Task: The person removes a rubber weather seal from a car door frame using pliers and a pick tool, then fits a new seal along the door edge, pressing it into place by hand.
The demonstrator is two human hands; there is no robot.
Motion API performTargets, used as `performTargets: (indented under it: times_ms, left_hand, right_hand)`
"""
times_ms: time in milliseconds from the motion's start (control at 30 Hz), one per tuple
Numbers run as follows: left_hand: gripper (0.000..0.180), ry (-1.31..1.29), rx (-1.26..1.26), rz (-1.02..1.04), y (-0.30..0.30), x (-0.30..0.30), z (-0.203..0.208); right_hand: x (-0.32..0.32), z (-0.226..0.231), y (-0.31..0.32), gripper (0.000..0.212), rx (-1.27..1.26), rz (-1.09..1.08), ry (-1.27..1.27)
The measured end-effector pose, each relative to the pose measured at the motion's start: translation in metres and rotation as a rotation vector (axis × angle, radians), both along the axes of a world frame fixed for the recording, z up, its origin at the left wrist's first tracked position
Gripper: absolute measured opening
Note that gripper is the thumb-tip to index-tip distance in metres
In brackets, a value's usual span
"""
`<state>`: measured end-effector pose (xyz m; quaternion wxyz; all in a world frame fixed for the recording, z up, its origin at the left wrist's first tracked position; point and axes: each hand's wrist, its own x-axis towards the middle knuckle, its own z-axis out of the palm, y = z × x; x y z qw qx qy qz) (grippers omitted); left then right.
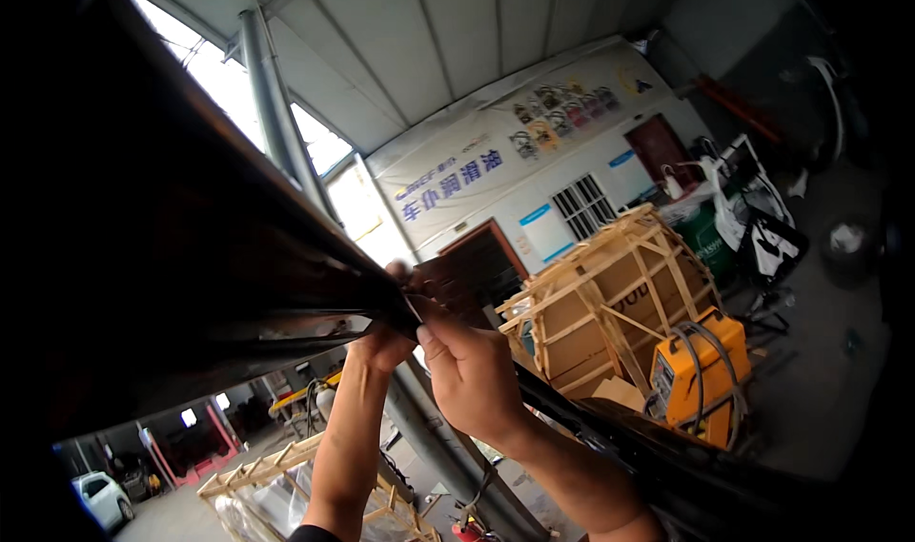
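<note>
A large, glossy dark panel (286, 246), like a piece of car bodywork, fills the left side and narrows to a corner near the middle. My right hand (462, 366) is closed at that corner, its thumb pressed against the edge in a pinch. Just left of it, my left hand (384, 344) reaches up to the underside of the same corner. Its fingers are mostly hidden by the panel and my right hand. Blurred fingertips (400, 273) show above the edge; whose hand they belong to is unclear.
A grey metal post (434, 447) stands behind my forearms. Another dark, long edge (610, 428) runs below right. Beyond are a wooden crate (600, 304), an orange machine with hoses (701, 375), a second crate (276, 466) and a white car (103, 497).
</note>
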<state>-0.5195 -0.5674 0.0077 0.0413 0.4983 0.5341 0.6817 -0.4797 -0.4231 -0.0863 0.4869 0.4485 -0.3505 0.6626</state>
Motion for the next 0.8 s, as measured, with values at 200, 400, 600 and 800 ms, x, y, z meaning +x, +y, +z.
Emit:
performTargets:
  times_ms: [200, 400, 600, 800]
  left_hand:
    - [0.03, 0.206, 0.01, 0.121, 0.02, 0.0, 0.006]
    - [0.027, 0.432, -0.116, 0.278, 0.004, -0.008, 0.02]
    - [0.019, 0.492, -0.165, 0.125, -0.004, -0.02, 0.027]
    - [0.03, 0.6, -0.267, 0.095, -0.003, -0.023, 0.039]
  right_hand:
    - [0.001, -0.001, -0.003, 0.026, -0.05, -0.056, 0.019]
    - [0.002, -0.005, -0.004, 0.022, 0.003, -0.076, 0.003]
    - [0.009, -0.023, -0.001, 0.02, 0.05, -0.077, -0.067]
    - [0.023, -0.06, 0.01, 0.024, -0.002, -0.301, -0.123]
